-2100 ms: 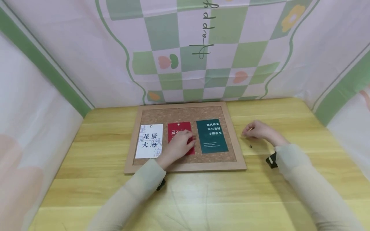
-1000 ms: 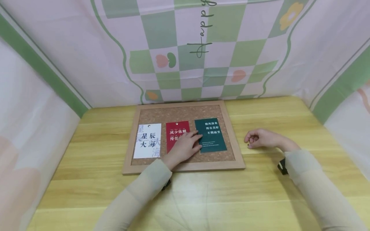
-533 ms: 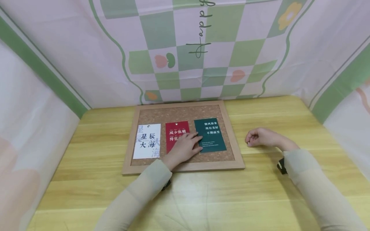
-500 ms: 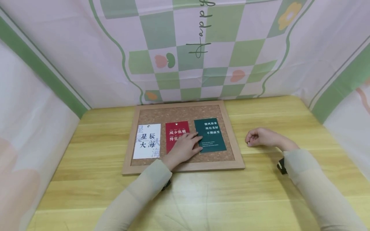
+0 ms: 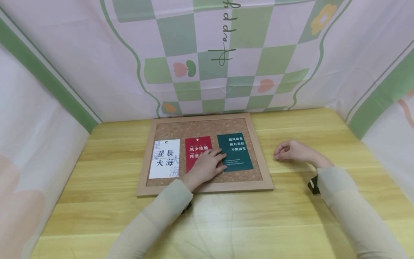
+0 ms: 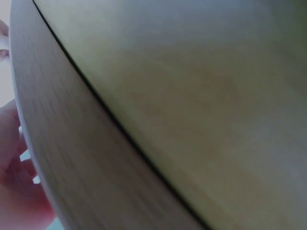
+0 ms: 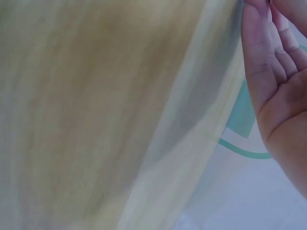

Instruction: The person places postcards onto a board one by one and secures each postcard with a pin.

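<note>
In the head view my left hand (image 5: pixel 207 165) rests spread on the corkboard (image 5: pixel 207 126), over the lower part of a red card (image 5: pixel 197 142). Its fingertips touch the left edge of a dark green card (image 5: pixel 237 158). A white card (image 5: pixel 165 158) lies at the left of the board. Silver thumbtacks show at the tops of the white and red cards; none shows on the green one. My right hand (image 5: pixel 291 151) is right of the board, thumb and forefinger pinched on a thumbtack, almost wholly hidden. In the right wrist view a tiny dark bit shows between the fingertips (image 7: pixel 256 9).
The board's light wooden frame (image 5: pixel 207 187) lies on a yellow wood-grain table (image 5: pixel 242 223). A green and white checked cloth (image 5: pixel 213 90) hangs behind it, with pale cloth at both sides. The left wrist view shows mostly frame edge and blurred tabletop.
My left hand shifted right from the red card to the green card's edge. The small thing on the table is gone from its spot; my right hand pinched there and has risen slightly.
</note>
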The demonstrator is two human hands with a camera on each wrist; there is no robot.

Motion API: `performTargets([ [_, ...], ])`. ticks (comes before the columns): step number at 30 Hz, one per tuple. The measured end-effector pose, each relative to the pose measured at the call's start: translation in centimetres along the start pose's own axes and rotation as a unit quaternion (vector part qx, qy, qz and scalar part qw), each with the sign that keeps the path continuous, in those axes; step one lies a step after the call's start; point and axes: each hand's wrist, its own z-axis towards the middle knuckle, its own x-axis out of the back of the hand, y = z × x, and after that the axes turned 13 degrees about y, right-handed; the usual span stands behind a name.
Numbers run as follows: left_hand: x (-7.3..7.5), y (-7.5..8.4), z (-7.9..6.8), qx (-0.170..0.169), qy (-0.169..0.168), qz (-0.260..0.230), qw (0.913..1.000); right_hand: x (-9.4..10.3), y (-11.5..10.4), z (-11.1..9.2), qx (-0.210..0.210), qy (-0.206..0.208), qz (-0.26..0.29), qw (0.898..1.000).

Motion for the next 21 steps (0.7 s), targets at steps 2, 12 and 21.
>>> performTargets([
  [2,0.0,0.0,0.0,-0.002,0.0,0.0,1.0,0.2,-0.1,0.1,-0.006,0.006,0.001,1.0],
  [12,-0.3,-0.1,0.0,-0.005,0.004,0.009,0.9999,0.1,-0.9,0.4,0.013,0.043,-0.015,0.999],
  [21,-0.1,0.0,0.0,0.0,0.004,0.003,1.0,-0.5,-1.9,0.9,0.013,0.062,-0.001,0.998],
])
